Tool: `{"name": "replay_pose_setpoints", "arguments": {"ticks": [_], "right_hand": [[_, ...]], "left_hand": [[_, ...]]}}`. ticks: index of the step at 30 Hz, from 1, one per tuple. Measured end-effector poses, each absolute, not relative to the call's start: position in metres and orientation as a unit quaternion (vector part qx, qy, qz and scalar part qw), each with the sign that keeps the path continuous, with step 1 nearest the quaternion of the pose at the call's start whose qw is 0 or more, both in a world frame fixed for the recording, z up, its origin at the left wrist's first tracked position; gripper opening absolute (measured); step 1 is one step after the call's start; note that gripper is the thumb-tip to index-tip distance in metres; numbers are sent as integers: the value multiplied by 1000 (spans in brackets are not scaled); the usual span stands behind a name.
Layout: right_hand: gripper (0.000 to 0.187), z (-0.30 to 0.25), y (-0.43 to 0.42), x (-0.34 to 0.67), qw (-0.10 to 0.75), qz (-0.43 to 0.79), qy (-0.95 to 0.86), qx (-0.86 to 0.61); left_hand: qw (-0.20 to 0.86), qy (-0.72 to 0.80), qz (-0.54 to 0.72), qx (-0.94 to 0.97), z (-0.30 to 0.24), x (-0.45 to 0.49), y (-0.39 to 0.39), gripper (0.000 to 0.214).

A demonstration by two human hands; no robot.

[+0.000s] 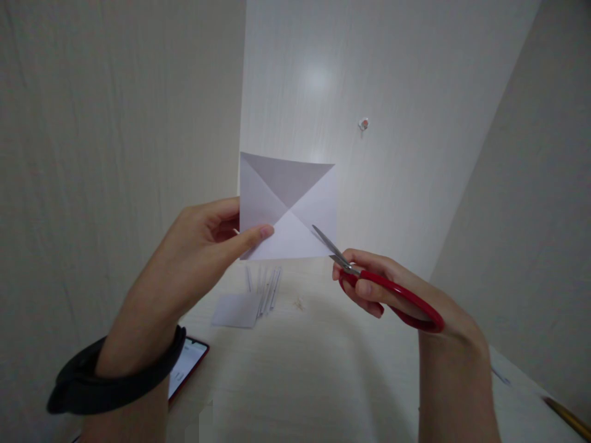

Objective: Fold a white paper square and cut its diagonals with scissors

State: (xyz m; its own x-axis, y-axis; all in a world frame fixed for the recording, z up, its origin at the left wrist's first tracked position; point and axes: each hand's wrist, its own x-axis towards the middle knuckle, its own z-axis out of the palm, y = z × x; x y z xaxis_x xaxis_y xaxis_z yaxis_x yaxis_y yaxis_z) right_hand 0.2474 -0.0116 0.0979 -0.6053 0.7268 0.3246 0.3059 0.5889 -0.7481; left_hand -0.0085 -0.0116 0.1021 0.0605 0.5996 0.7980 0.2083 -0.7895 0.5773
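Observation:
My left hand (207, 234) pinches a white paper square (289, 184) by its left side, thumb in front and fingers behind. Two diagonal creases cross near the paper's middle. In my right hand (392, 277) is a pair of scissors (397, 289) with red handles. One blade lies in front of the paper's lower right corner and the other passes behind it, along the crease. Whether a cut runs there I cannot tell.
Below the paper, a second white paper piece (235, 310) lies on the table (295, 381) beside several thin clear sticks (270, 292). Small scraps (299, 303) are right of these. A phone (187, 363) rests near my left wrist. Pale walls (120, 92) stand around the table.

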Motion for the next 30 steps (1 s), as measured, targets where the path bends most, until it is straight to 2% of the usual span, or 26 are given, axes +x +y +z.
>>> {"name": "replay_pose_setpoints", "arguments": {"ticks": [30], "right_hand": [[46,98,-11,248,313,327,-828,-330]], "left_hand": [[177,266,625,712,99,-8,-16,14]]}}
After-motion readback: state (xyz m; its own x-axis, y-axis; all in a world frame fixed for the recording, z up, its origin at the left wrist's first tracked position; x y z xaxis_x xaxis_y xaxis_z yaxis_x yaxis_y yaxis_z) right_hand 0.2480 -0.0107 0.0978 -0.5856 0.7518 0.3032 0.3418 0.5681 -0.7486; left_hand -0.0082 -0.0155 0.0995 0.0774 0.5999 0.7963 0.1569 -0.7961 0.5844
